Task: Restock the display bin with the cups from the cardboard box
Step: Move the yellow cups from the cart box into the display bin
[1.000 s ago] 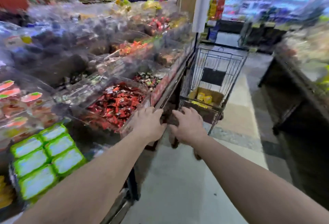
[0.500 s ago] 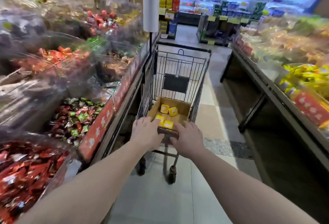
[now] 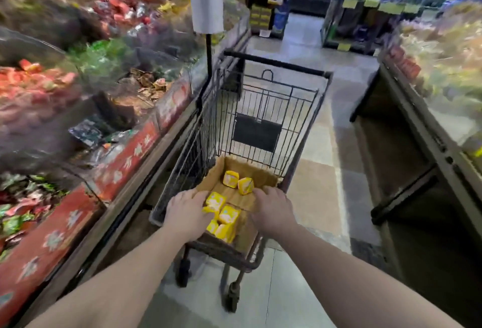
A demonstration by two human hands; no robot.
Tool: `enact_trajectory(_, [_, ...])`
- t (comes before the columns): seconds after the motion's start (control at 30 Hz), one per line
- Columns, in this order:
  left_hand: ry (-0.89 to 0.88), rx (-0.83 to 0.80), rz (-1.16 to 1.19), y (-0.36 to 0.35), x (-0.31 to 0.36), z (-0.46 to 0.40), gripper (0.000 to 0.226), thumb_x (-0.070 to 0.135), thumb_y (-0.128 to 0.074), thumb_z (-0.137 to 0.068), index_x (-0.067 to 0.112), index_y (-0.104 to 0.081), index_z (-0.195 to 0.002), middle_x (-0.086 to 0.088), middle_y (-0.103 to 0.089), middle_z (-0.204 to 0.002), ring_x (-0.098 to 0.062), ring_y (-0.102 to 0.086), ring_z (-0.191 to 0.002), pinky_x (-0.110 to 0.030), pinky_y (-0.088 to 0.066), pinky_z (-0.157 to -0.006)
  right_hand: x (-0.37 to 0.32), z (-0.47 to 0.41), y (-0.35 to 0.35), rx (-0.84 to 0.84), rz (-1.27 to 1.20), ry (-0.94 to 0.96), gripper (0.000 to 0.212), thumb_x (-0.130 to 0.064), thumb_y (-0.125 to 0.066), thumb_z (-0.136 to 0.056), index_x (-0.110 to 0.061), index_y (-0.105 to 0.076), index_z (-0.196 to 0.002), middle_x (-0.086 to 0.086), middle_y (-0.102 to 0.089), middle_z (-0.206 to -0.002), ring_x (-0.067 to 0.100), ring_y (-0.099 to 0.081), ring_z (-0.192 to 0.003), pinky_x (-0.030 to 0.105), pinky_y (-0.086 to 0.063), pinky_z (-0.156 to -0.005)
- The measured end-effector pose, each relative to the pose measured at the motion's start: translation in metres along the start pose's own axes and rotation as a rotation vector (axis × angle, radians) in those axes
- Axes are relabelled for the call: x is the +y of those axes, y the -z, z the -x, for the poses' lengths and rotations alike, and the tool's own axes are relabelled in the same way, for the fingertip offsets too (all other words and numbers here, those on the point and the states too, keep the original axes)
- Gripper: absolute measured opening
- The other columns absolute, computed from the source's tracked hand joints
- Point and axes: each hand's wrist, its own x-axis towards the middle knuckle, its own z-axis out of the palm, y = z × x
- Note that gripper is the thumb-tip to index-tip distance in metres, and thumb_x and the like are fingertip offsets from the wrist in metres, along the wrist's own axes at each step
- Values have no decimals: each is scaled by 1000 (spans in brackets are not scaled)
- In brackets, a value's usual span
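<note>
Both hands, left hand [image 3: 185, 215] and right hand [image 3: 273, 210], curl over the cardboard box [image 3: 236, 171] rim in the shopping cart [image 3: 271, 103]; yellow cups [image 3: 221, 213] lie between them.

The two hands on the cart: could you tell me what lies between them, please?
In the head view, yellow cups in the cardboard box lie between the left hand and right hand.

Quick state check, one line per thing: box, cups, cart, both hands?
cardboard box: open-topped, inside the cart.
yellow cups: loose in the box, none lifted.
cart: upright in the aisle.
left hand: on the box's left edge.
right hand: on its right edge.
</note>
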Motion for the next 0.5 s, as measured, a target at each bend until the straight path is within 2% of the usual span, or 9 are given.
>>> enact_trajectory(0.13, [89, -28, 38, -16, 5, -28, 68, 60, -47, -81, 26, -41, -139, -3, -46, -141, -27, -39, -131, -37, -27, -110, 30, -67, -7, -122, 10, 65, 67, -52, -54, -88, -29, -31, -147, 8, -41, -143, 33, -37, -131, 43, -36, -106])
enact_trajectory(0.3, [209, -137, 90, -46, -13, -60, 67, 53, -56, -86, 27, -34, -144, -2, -37, -148, -24, -30, -137, -34, -21, -114, 31, -125, -52, -347, 45, 158, 64, -35, -56, -88, -31, -29, -146, 8, -43, -138, 32, -42, -126, 42, -42, -101])
enact_trajectory(0.5, [196, -297, 125, -96, -33, -112, 73, 55, -62, -80, 28, -35, -143, -2, -39, -144, -24, -33, -134, -35, -26, -112, 39, -173, -111, -535, 53, 157, 69, -36, -59, -85, -34, -26, -146, 9, -43, -137, 35, -47, -120, 43, -44, -98])
